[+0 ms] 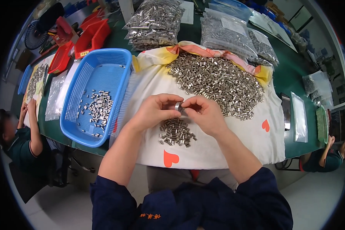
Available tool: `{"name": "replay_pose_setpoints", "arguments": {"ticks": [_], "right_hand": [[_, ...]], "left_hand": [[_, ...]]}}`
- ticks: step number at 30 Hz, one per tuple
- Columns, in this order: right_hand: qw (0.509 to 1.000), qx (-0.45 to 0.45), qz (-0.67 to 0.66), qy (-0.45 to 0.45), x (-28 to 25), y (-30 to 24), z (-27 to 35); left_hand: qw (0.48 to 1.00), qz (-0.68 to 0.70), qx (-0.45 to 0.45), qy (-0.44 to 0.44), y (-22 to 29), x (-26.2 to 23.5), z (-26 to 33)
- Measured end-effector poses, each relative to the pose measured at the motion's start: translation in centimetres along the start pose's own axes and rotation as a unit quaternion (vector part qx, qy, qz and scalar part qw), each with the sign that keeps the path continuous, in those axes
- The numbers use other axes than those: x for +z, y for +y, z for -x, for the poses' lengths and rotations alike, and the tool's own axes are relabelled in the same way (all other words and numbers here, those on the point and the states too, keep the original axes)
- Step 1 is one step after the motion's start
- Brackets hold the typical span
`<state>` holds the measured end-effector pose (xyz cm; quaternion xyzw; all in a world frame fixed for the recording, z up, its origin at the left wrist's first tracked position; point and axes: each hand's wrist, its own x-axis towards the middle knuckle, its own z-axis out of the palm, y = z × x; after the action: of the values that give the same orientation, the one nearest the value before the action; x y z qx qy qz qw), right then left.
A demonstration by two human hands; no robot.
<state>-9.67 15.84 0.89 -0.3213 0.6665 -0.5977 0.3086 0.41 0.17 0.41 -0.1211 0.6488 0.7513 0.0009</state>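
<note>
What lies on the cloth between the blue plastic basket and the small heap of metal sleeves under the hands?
In the head view, only bare white cloth lies between the blue plastic basket and the small heap of metal sleeves; the left forearm crosses above that stretch.

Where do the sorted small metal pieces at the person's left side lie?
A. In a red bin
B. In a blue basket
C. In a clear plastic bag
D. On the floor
B: the loose metal pieces lie inside the blue basket, left of both hands.

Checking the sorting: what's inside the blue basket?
The blue basket holds a loose scatter of small metal sleeves on its mesh floor. Nothing else shows inside it.
</note>
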Motion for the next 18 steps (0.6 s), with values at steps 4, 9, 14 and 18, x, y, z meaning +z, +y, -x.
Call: {"name": "replay_pose_setpoints", "arguments": {"ticks": [4,9,14,18], "right_hand": [[0.998,-0.046,-0.039,0.012,0.3,0.3,-0.2],[0.995,-0.056,0.084,0.002,0.2,-0.6,0.1],[0.991,-0.064,0.116,0.016,-0.1,-0.7,0.1],[0.987,-0.073,0.143,0.016,0.0,-0.7,0.1]], "left_hand": [[1.000,0.029,0.003,-0.008,0.2,0.3,0.2],[1.000,0.008,0.001,-0.012,-0.3,-0.1,0.1],[0.999,0.035,0.022,-0.001,0.4,0.3,0.1],[0.999,0.010,0.030,0.002,-0.3,0.0,0.1]]}}
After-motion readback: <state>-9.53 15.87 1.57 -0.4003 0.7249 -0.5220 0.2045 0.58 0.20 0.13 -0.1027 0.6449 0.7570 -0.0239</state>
